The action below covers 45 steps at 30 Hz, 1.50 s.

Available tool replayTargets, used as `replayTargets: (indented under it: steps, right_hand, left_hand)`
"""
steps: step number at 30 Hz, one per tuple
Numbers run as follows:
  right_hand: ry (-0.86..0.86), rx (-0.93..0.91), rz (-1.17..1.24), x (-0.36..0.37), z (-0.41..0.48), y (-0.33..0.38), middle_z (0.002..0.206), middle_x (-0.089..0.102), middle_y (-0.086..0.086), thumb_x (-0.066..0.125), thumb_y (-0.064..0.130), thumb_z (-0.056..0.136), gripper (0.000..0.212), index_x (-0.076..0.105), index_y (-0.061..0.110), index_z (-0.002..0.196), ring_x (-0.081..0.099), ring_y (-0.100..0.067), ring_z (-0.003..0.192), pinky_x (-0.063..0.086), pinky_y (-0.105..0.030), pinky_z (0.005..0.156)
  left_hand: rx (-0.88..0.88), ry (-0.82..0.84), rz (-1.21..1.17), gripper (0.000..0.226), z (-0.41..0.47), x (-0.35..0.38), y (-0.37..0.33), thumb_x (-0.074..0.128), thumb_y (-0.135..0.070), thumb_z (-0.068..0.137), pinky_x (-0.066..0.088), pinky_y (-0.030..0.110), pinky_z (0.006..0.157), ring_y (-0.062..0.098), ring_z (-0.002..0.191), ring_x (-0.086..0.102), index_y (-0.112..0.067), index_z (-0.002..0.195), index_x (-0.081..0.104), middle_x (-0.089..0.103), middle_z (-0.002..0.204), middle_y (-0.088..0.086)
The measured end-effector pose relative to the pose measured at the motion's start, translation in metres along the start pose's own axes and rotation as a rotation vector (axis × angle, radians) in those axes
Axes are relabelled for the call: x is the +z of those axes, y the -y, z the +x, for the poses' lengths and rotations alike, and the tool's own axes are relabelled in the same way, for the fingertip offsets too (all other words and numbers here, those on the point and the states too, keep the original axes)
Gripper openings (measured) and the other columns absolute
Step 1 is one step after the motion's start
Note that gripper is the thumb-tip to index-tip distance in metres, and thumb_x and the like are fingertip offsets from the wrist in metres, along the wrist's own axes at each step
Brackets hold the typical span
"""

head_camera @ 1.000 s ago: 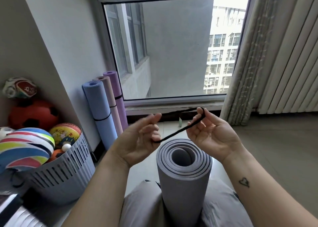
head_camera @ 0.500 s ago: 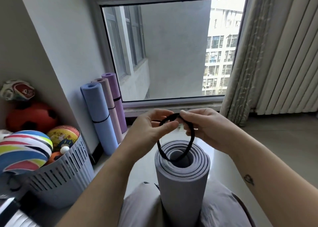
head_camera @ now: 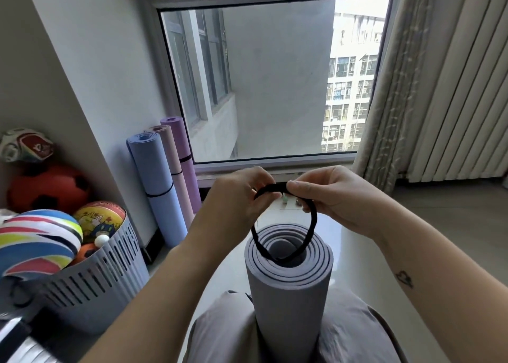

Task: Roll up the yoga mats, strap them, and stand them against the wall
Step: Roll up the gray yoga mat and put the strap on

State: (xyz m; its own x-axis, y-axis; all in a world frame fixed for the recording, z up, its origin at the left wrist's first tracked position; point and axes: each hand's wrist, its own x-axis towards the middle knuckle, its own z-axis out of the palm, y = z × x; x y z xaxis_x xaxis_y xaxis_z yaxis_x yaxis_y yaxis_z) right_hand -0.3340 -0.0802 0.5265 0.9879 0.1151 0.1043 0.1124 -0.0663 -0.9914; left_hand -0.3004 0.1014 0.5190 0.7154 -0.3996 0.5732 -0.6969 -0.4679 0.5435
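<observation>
floor tiles (head_camera: 453, 225) below; a grey rolled mat (head_camera: 288, 294) stands upright between the knees (head_camera: 220, 332), unstrapped. above it, left hand (head_camera: 236, 200) and right hand (head_camera: 338, 197) pinch a black strap (head_camera: 315, 219) loop. next: stretch it over the roll. three strapped mats (head_camera: 158, 186) lean beyond.

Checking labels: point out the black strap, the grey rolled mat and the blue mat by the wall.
black strap (head_camera: 314, 221), head view, right side of the hanging loop.
grey rolled mat (head_camera: 288, 310), head view, outer wall below the top end.
blue mat (head_camera: 154, 170), head view, body above its band.
</observation>
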Motion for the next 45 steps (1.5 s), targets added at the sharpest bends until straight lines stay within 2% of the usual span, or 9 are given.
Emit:
replayTargets:
  steps: [12, 15, 18, 23, 29, 32, 37, 40, 45]
  right_hand:
    - [0.089, 0.089, 0.596, -0.004, -0.01, -0.036, 0.066, 0.058, -0.005, 0.071, 0.022, 0.076, 0.016, 0.072, 0.007, 0.075, 0.057, -0.012, 0.059, 0.053, -0.023, 0.059]
    - [0.237, 0.146, 0.867, -0.003, -0.012, -0.05, 0.07, 0.059, -0.004, 0.084, 0.014, 0.068, 0.027, 0.071, 0.002, 0.088, 0.058, -0.014, 0.063, 0.054, -0.027, 0.065]
    - [0.305, 0.172, 1.023, 0.001, -0.019, -0.06, 0.081, 0.059, -0.007, 0.049, 0.007, 0.098, 0.021, 0.063, -0.005, 0.108, 0.058, -0.017, 0.074, 0.047, -0.029, 0.08]
    - [0.051, 0.135, 0.932, -0.011, -0.038, -0.071, 0.081, 0.057, -0.008, 0.032, 0.007, 0.102, 0.031, 0.058, -0.002, 0.115, 0.055, -0.018, 0.078, 0.042, -0.031, 0.088]
    - [0.213, 0.161, 0.93, -0.034, -0.048, -0.069, 0.073, 0.039, -0.001, 0.031, 0.013, 0.103, 0.034, 0.062, 0.002, 0.114, 0.041, -0.014, 0.066, 0.042, -0.029, 0.087]
    - [0.144, 0.269, 0.295, -0.031, -0.046, -0.057, 0.054, 0.034, 0.004, 0.057, 0.003, 0.09, 0.018, 0.074, 0.002, 0.096, 0.028, -0.01, 0.047, 0.043, -0.022, 0.053]
    - [-0.054, 0.299, -0.881, -0.026, -0.021, -0.043, 0.056, 0.05, 0.011, 0.05, 0.004, 0.092, 0.035, 0.066, 0.018, 0.12, 0.042, -0.007, 0.041, 0.053, -0.023, 0.051]
    - [-0.04, 0.337, -0.995, -0.026, -0.009, -0.052, 0.07, 0.035, 0.015, 0.052, 0.001, 0.087, 0.061, 0.044, 0.026, 0.143, 0.052, -0.008, 0.052, 0.056, -0.024, 0.057]
    - [0.186, 0.59, -0.854, -0.037, 0.013, -0.06, 0.082, 0.049, 0.002, 0.067, -0.002, 0.081, 0.091, 0.021, 0.033, 0.15, 0.055, -0.015, 0.063, 0.053, -0.022, 0.055]
  left_hand:
    - [-0.048, -0.139, -0.056, 0.008, -0.013, 0.007, 0.022, 0.067, -0.028, 0.086, 0.044, 0.011, 0.069, -0.001, 0.072, 0.053, -0.023, 0.084, 0.072, 0.06, 0.083, -0.014]
    - [-0.473, -0.032, -0.677, 0.015, -0.016, 0.011, 0.014, 0.062, -0.035, 0.074, 0.053, 0.02, 0.063, 0.005, 0.061, 0.055, -0.023, 0.075, 0.072, 0.064, 0.071, -0.004]
    - [-0.83, 0.151, -1.564, 0.02, -0.022, 0.009, 0.013, 0.071, -0.019, 0.073, 0.054, 0.021, 0.055, 0.01, 0.054, 0.054, -0.006, 0.088, 0.07, 0.055, 0.067, 0.002]
    - [-0.764, 0.388, -2.173, 0.028, -0.039, 0.002, 0.027, 0.068, 0.007, 0.081, 0.054, 0.03, 0.068, 0.016, 0.061, 0.055, 0.004, 0.109, 0.068, 0.055, 0.073, 0.006]
    - [-0.775, -0.08, -1.935, 0.048, -0.048, -0.002, 0.054, 0.09, 0.003, 0.044, 0.05, 0.023, 0.052, 0.01, 0.049, 0.046, -0.01, 0.087, 0.074, 0.045, 0.058, -0.005]
    - [-0.785, 0.099, -1.6, 0.042, -0.049, -0.004, 0.052, 0.093, -0.008, 0.044, 0.031, 0.014, 0.04, 0.006, 0.047, 0.036, -0.012, 0.083, 0.076, 0.053, 0.066, -0.003]
    - [-0.501, 0.432, -0.109, 0.036, -0.039, 0.004, 0.045, 0.047, -0.001, 0.095, 0.045, 0.011, 0.064, -0.006, 0.067, 0.055, -0.022, 0.117, 0.067, 0.066, 0.104, -0.004]
    - [-0.419, 0.492, 0.299, 0.061, -0.02, 0.012, 0.06, 0.034, 0.001, 0.092, 0.046, 0.023, 0.081, 0.017, 0.108, 0.057, -0.03, 0.145, 0.039, 0.047, 0.138, 0.007]
    - [-0.575, 0.763, 0.344, 0.077, 0.005, 0.029, 0.084, 0.032, 0.002, 0.086, 0.043, 0.021, 0.049, 0.016, 0.064, 0.052, -0.042, 0.149, 0.022, 0.06, 0.11, 0.008]
